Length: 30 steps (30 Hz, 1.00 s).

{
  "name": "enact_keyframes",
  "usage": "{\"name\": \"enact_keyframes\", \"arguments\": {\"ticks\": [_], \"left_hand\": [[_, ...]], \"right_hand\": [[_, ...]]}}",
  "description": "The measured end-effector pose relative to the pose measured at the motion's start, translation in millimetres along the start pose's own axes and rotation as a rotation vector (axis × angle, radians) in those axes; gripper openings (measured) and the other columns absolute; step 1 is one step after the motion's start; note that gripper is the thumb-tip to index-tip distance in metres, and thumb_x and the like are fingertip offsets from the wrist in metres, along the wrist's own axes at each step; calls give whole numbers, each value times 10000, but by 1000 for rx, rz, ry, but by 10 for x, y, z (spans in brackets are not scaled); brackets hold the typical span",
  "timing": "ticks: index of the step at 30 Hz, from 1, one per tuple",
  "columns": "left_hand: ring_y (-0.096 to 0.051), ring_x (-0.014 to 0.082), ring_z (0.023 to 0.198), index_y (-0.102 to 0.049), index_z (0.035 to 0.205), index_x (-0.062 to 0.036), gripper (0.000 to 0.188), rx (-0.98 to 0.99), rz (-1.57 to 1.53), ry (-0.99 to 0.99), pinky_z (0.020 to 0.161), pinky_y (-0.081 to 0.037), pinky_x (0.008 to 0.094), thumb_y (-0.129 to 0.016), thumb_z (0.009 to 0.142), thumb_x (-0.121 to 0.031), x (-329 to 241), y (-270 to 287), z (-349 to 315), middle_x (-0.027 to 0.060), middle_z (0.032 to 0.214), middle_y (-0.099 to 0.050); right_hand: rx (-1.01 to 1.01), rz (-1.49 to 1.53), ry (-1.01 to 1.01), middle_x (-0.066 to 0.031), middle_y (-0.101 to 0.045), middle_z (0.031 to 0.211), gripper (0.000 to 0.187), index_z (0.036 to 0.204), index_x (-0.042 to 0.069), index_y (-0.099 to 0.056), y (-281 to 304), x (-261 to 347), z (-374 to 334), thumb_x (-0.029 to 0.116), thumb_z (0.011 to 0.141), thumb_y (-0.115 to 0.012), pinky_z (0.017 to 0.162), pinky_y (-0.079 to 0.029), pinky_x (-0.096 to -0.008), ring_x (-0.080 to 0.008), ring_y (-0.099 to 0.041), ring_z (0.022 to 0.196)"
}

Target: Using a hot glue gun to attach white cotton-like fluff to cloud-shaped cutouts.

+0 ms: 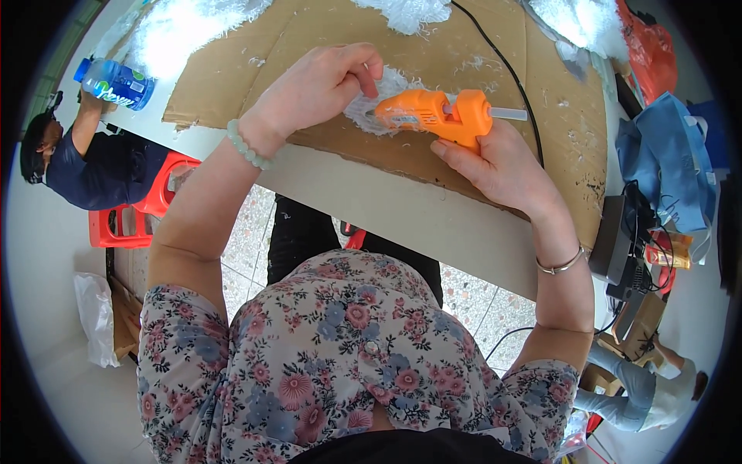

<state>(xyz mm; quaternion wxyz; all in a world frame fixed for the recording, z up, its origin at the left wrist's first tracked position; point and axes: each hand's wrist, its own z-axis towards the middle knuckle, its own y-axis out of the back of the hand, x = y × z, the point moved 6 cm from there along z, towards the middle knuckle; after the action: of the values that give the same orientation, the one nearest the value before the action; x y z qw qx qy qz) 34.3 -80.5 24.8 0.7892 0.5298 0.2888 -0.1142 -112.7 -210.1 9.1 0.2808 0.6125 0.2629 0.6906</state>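
My right hand (514, 162) is wrapped around the grip of an orange hot glue gun (417, 108), its nozzle pointing left. A pale, translucent glue stick (508, 114) juts from the gun's back end. My left hand (321, 89), with a pale green bead bracelet at the wrist, hovers just left of the nozzle. Its fingers are curled together, and what they pinch, if anything, is hidden. Below the nozzle and between the hands lies a bunch of white, stringy material (362, 116) on brown cardboard (479, 66); the gun and my left hand partly cover it.
A black cord (502, 50) crosses the cardboard on the right. Clear plastic heaps (193, 31) lie at the far side. A blue-labelled bottle (116, 83) stands at the left, near a seated person. Blue bag (668, 162) and dark box (610, 240) sit right; another person bends lower right.
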Motion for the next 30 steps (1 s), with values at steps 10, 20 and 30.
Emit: {"name": "enact_keyframes", "arguments": {"ticks": [10, 20, 30], "left_hand": [[-619, 267, 715, -532, 925, -45, 229, 34, -20, -14, 659, -478, 345, -418, 749, 47, 57, -1, 27, 95, 762, -683], [-634, 263, 753, -526, 929, -35, 246, 67, -45, 22, 693, -482, 342, -406, 738, 61, 83, -20, 38, 106, 773, -681], [-627, 256, 758, -515, 936, -23, 263, 77, -50, 34, 707, -469, 333, -397, 721, 74, 112, -36, 45, 111, 773, -677]], "right_hand": [[74, 135, -108, -48, -500, 718, 224, 998, 12, -554, 5, -3, -30, 195, 882, -610, 630, -409, -266, -107, -454, 667], [55, 38, -4, 14, -471, 669, 244, 1043, 12, -538, -7, 60, 20, 184, 886, -611, 569, -389, -252, -91, -421, 611], [46, 20, -69, -40, -481, 693, 226, 988, 16, -540, -37, 26, 76, 203, 878, -607, 599, -403, -290, -137, -458, 626]]}}
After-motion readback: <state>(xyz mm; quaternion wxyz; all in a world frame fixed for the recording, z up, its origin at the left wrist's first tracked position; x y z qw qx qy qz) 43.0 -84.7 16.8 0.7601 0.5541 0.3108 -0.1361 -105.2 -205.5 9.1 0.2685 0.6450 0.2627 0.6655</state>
